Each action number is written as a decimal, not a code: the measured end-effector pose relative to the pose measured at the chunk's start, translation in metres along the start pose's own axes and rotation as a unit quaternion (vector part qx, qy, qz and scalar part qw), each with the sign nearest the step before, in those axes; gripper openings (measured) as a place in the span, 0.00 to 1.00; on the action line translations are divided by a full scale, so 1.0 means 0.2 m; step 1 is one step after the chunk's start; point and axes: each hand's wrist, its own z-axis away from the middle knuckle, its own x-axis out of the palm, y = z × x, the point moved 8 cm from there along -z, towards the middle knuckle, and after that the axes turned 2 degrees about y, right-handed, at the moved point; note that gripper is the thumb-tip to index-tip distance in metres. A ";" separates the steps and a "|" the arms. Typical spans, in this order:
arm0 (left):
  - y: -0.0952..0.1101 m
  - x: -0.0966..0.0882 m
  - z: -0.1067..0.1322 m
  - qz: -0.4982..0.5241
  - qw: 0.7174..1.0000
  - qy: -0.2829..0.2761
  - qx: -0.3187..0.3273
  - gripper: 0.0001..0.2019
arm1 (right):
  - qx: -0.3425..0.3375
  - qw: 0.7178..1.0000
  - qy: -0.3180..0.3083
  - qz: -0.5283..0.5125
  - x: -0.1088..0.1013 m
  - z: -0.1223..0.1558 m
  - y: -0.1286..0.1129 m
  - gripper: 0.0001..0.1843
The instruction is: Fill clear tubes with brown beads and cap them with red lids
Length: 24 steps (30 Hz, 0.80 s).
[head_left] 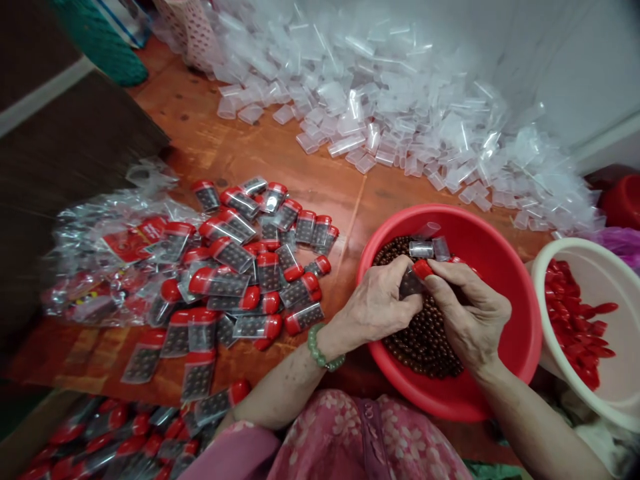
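Both hands meet over a red basin (505, 253) full of small dark brown balls (425, 337). My left hand (377, 307) is closed round a small clear box filled with brown balls (409, 285). My right hand (467, 313) pinches a red cap (423, 268) on the end of that box. Two empty clear boxes (429, 249) lie on the balls just beyond my fingers. A green bead bracelet (320, 350) circles my left wrist.
A cream bowl (615, 313) of loose red caps (575, 327) stands at the right. Several filled, red-capped boxes (255, 273) lie heaped on the orange floor at left, beside crumpled plastic bags (100, 260). A big pile of empty clear boxes (400, 107) fills the back.
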 end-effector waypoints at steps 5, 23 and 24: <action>0.00 0.01 0.01 -0.027 1.000 0.013 0.001 0.10 | -0.033 0.999 0.007 0.029 0.01 0.01 -0.01 0.10; 0.02 0.03 0.05 -0.161 0.981 0.073 0.075 0.09 | 0.029 0.999 -0.022 -0.022 0.05 0.02 0.05 0.04; 0.02 0.02 0.05 -0.158 0.981 0.078 0.079 0.09 | 0.011 1.000 -0.021 -0.019 0.05 0.02 0.05 0.04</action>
